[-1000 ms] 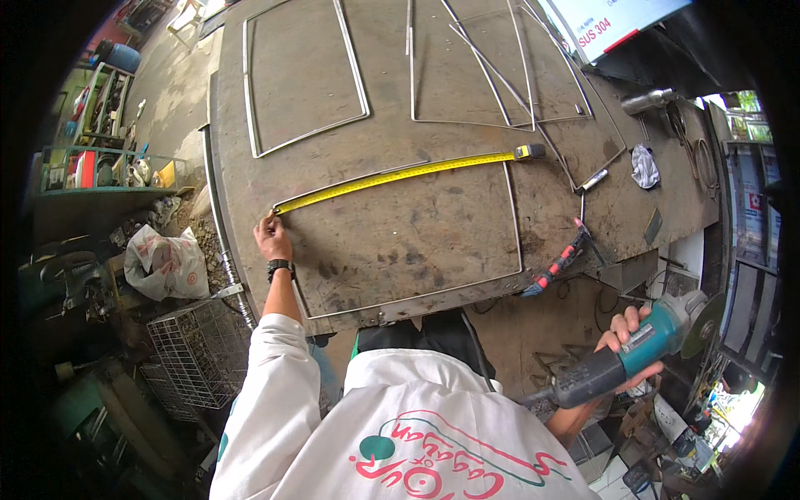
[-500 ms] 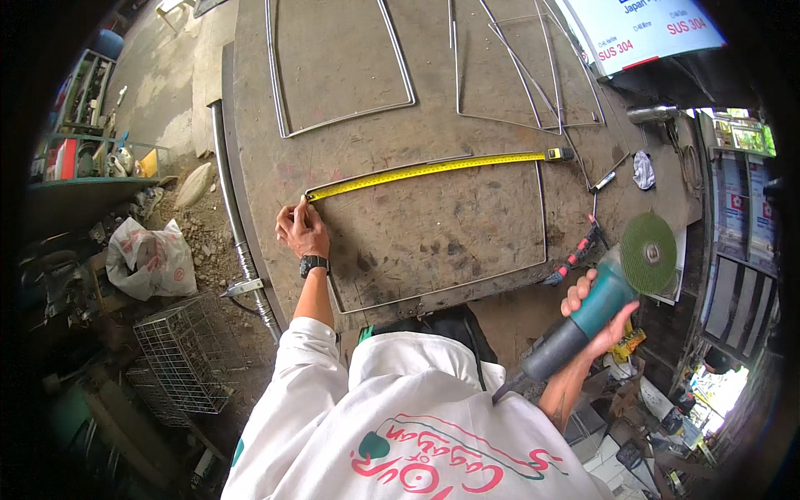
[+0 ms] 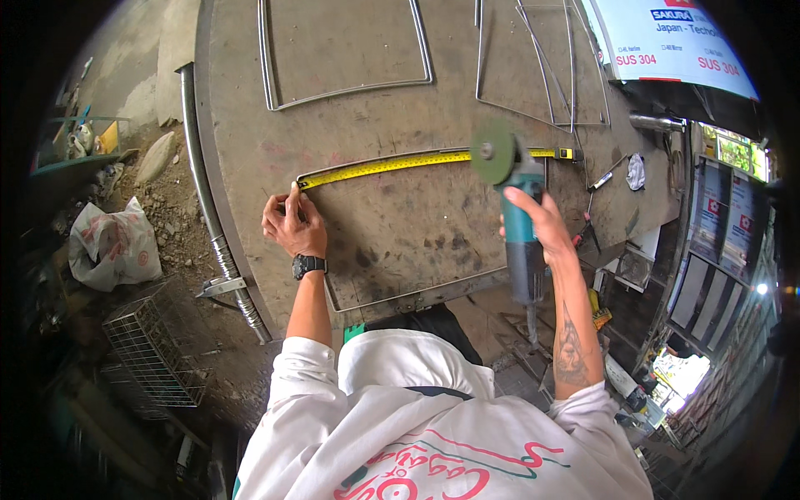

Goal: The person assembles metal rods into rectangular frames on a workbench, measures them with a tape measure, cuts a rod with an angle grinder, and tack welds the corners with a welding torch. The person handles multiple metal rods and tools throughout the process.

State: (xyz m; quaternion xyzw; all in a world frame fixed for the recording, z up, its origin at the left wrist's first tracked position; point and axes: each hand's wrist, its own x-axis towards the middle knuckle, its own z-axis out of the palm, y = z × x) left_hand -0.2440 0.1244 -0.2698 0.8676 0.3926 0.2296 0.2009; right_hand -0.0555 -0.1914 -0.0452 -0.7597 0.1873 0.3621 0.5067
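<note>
My left hand (image 3: pixel 296 223), a black watch on its wrist, pinches the hooked end of a yellow tape measure (image 3: pixel 383 169) at a corner of a bent metal rod frame (image 3: pixel 417 293). The tape runs right along the frame's far side, with its case at the far end. My right hand (image 3: pixel 546 223) is wrapped round a teal and black angle grinder (image 3: pixel 520 271), held upright above the frame's right part. The grinder's green disc (image 3: pixel 493 152), slightly blurred, is over the tape and hides part of it. Whether it touches anything, I cannot tell.
More bent rod frames (image 3: pixel 350 89) lie at the table's far side. Right of the tape are a crumpled silvery thing (image 3: pixel 636 172) and a red-and-black hand tool (image 3: pixel 588 233). A steel pipe (image 3: pixel 204 179) runs along the left edge, near a white bag (image 3: pixel 117 246) and wire cage (image 3: pixel 157 350).
My right hand has brought the grinder left and forward, from beside the table to above the tape. My left hand stays at the tape's end. The view has shifted slightly.
</note>
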